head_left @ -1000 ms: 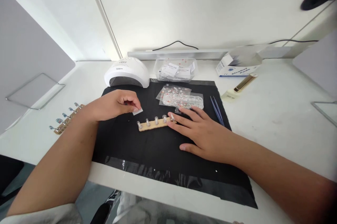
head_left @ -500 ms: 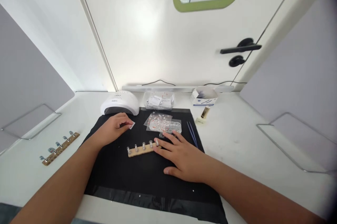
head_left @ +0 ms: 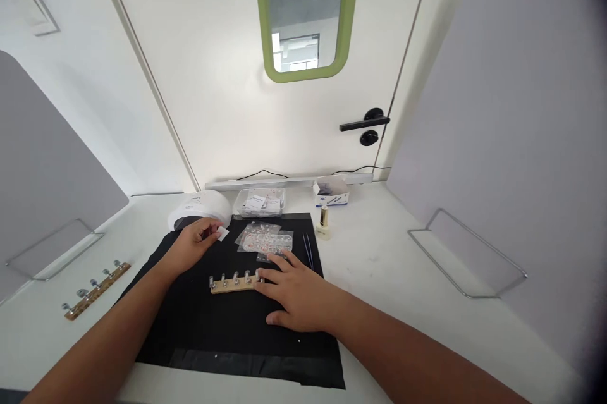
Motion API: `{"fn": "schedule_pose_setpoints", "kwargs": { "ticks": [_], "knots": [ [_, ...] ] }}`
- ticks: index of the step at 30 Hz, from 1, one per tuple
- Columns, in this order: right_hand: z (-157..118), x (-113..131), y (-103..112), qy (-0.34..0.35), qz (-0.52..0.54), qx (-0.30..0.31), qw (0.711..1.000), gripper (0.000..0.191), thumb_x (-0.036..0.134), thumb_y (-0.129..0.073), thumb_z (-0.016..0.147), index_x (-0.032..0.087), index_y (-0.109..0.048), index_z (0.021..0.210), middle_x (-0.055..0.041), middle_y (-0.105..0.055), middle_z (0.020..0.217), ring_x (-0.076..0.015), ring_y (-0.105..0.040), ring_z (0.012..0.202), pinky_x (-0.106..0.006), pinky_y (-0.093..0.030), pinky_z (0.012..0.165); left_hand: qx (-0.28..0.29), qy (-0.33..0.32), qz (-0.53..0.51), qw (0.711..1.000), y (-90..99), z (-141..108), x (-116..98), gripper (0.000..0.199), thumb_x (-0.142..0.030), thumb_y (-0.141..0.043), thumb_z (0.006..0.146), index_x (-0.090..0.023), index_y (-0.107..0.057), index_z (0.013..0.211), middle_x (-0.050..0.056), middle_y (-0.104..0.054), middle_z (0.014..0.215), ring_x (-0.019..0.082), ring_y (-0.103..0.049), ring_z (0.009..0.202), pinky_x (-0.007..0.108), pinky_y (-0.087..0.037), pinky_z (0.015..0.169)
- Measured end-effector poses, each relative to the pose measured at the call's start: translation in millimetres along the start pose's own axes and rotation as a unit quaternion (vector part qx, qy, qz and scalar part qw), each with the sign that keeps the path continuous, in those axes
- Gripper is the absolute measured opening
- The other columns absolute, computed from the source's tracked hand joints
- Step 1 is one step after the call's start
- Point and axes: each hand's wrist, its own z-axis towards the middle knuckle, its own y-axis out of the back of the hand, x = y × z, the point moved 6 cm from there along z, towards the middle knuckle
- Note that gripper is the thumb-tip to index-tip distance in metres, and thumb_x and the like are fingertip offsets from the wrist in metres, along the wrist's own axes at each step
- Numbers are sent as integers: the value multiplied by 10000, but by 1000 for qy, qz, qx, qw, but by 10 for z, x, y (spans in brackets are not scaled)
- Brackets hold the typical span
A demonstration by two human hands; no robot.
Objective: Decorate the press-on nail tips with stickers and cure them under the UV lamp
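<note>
Between the thumb and fingers of my left hand (head_left: 188, 247) is a small white square pad (head_left: 222, 233), pinched by its edge in front of the white nail lamp (head_left: 202, 207). My right hand (head_left: 303, 293) lies with its fingers spread over the black mat (head_left: 213, 334). Its fingertips touch or cover the right end of a wooden nail display stand (head_left: 232, 287), which bears several clear nail tips on small posts. Just beyond those fingers are clear packets (head_left: 265, 241) with small decorations. Blue tweezers (head_left: 308, 250) rest to their right.
A bottle of polish (head_left: 323, 224) stands right of the mat, below an open carton (head_left: 332, 191). Behind the packets is a clear plastic box (head_left: 260, 202) of sachets. Another nail stand (head_left: 97, 290) lies at the left. Wire holders (head_left: 467, 258) jut from the side panels.
The camera view has tilted up and turned right, so everything appears shifted left. Both hands keep about the same pose; the left still holds the white pad.
</note>
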Motion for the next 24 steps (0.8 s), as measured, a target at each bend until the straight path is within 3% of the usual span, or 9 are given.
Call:
{"fn": "schedule_pose_setpoints", "kwargs": {
  "ticks": [3,7,12,15,18,21,24],
  "knots": [
    [-18,-8,-12,3,-6,1,1000,626,503,-510,917,168,-453,1443,-132,-447,1513,-402,-221,1461,-608,-107,1188,31,1,5,1000,-84,128,-174,372,-417,-527,892,-201,-552,1194,-8,-577,795,143,-546,668,266,-441,631],
    [-23,-12,-39,9,-18,-12,1000,635,509,-514,911,166,-450,1441,-127,-454,1508,-408,-256,1444,-616,-139,1176,94,-30,28,995,-314,532,-632,317,-384,-555,855,-214,-585,1121,-13,-616,784,139,-549,658,259,-437,623],
    [-9,24,-2,25,-66,-46,996,615,519,-529,896,137,-516,1378,-132,-539,1430,-393,-368,1367,-604,-227,1135,177,-67,92,978,-895,1197,-1120,274,-264,-653,806,-206,-619,1072,-25,-668,812,133,-585,691,261,-462,664],
    [-2,33,78,27,-100,-60,993,495,498,-546,885,114,-656,1178,-120,-693,1177,-323,-555,1124,-523,-384,1017,220,-77,144,962,-1289,1489,-1214,222,-308,-653,869,-144,-633,1017,25,-664,896,152,-619,783,330,-519,753],
    [-2,9,152,12,-110,-49,993,430,478,-524,885,112,-723,994,-104,-734,961,-286,-612,940,-464,-464,847,240,-79,181,951,-1532,1683,-1226,256,-353,-585,933,-130,-629,1050,64,-656,1017,169,-639,881,372,-549,800],
    [-15,-7,198,1,-106,-28,994,395,426,-494,894,125,-747,923,-93,-744,860,-277,-642,875,-437,-470,775,209,-80,198,954,-1504,1844,-1254,267,-347,-591,928,-141,-625,1093,76,-646,1086,195,-628,970,410,-532,864],
    [-35,-20,227,-18,-100,-2,995,399,383,-440,911,143,-758,880,-95,-752,843,-266,-675,830,-398,-474,692,140,-83,195,967,-1202,1943,-1318,273,-292,-629,882,-163,-632,1123,74,-679,1020,240,-595,1040,424,-481,909]
  ]
}}
